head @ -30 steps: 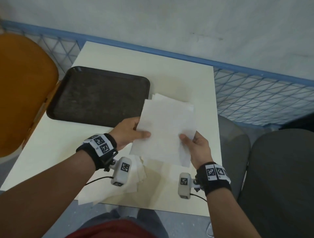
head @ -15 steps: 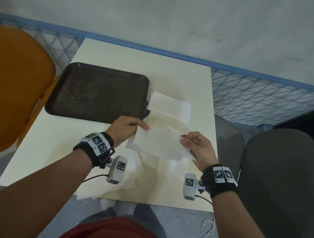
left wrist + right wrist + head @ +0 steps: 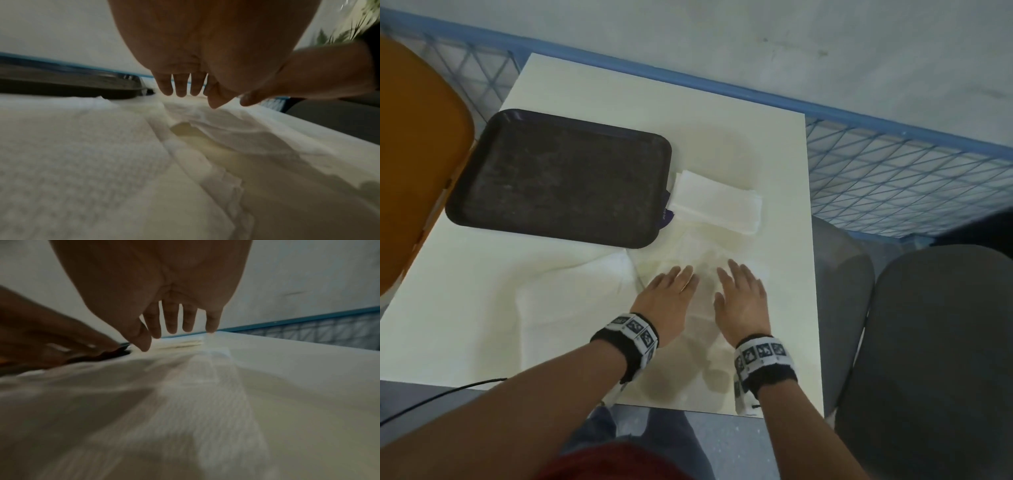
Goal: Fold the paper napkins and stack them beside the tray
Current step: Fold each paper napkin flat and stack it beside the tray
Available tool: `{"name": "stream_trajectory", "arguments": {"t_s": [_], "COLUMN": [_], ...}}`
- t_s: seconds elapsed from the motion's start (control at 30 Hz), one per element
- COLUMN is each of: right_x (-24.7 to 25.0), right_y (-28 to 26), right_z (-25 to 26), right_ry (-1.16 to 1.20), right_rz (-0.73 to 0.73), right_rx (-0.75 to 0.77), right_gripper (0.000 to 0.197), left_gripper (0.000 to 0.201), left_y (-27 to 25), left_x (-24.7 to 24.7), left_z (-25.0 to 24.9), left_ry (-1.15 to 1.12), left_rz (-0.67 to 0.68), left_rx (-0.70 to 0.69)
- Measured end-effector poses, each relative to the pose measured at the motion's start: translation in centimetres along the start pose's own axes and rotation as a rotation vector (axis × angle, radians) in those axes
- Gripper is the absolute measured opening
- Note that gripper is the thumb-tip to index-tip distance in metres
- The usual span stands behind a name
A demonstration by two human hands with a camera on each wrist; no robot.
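A white paper napkin [image 3: 705, 267] lies spread on the cream table in front of me. Both hands lie flat on it, palms down, fingers straight: my left hand [image 3: 671, 291] on its left part, my right hand [image 3: 741, 291] on its right part. In the wrist views the left hand [image 3: 185, 87] and the right hand [image 3: 179, 324] show straight fingers over the napkin [image 3: 236, 129], which is blurred under the right hand [image 3: 185, 394]. A stack of folded napkins [image 3: 717, 202] sits just right of the dark brown tray [image 3: 558, 178]. More unfolded napkins [image 3: 571, 308] lie to my left.
The table's [image 3: 784, 171] right edge runs close to my right hand, and its near edge is under my wrists. An orange chair [image 3: 414, 154] stands to the left, a grey chair [image 3: 935, 359] to the right. A blue mesh fence [image 3: 893, 188] lines the far side.
The napkin I held up by both side edges has come down onto the table. Both hands let go of it and now lie flat on top of it.
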State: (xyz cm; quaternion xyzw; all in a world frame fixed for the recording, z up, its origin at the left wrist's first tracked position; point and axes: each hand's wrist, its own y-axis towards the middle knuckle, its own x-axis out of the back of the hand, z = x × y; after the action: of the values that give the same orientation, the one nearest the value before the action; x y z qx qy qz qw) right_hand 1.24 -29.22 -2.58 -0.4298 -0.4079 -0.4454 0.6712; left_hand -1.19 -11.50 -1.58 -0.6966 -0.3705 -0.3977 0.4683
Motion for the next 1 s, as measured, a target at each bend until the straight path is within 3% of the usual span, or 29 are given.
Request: {"name": "stream_trajectory", "arguments": {"t_s": [0.1, 0.17, 0.33, 0.43, 0.53, 0.63, 0.73, 0.8, 0.87, 1.0], "right_x": [-1.5, -2.4, -2.0, -1.2, -0.5, 0.4, 1.4, 2.9, 5.2, 9.4], "right_y": [-0.4, -0.6, -1.0, -1.4, -1.1, -0.1, 1.4, 2.8, 4.6, 9.1], "right_z": [1.8, 1.9, -1.7, -3.0, -3.2, -2.6, -1.6, -1.5, -1.9, -2.9], "right_ry": [-0.064, -0.081, -0.052, -0.05, -0.052, 0.075, 0.207, 0.205, 0.279, 0.402], "right_rz": [0.193, 0.216, 0.196, 0.205, 0.167, 0.039, -0.053, -0.081, -0.067, -0.007], "right_rx": [0.091, 0.09, -0.173, -0.181, -0.161, -0.097, 0.091, 0.129, 0.053, -0.033], "right_gripper": [0.058, 0.059, 0.066, 0.065, 0.064, 0.064, 0.034, 0.021, 0.023, 0.025], "left_gripper": [0.064, 0.059, 0.052, 0.038, 0.026, 0.014, 0.009, 0.016, 0.022, 0.016], "left_y": [0.5, 0.9, 2.7, 4.0, 4.7, 4.5, 3.8, 3.4, 3.5, 4.9], "left_x": [-0.7, -0.6, 0.2, 1.2, 2.1, 3.4, 4.6, 4.8, 4.6, 3.2], "left_z": [-0.5, -0.2, 1.2, 1.8, 2.3, 2.4, 2.7, 3.2, 3.5, 2.9], "left_ry": [0.032, 0.047, 0.007, 0.028, -0.06, -0.228, -0.38, -0.513, -0.632, -0.681], "left_rz": [0.005, 0.004, -0.029, -0.072, -0.099, -0.132, -0.245, -0.358, -0.408, -0.241], "left_rx": [0.028, 0.03, 0.08, 0.119, 0.078, -0.032, -0.074, 0.051, 0.251, 0.452]}}
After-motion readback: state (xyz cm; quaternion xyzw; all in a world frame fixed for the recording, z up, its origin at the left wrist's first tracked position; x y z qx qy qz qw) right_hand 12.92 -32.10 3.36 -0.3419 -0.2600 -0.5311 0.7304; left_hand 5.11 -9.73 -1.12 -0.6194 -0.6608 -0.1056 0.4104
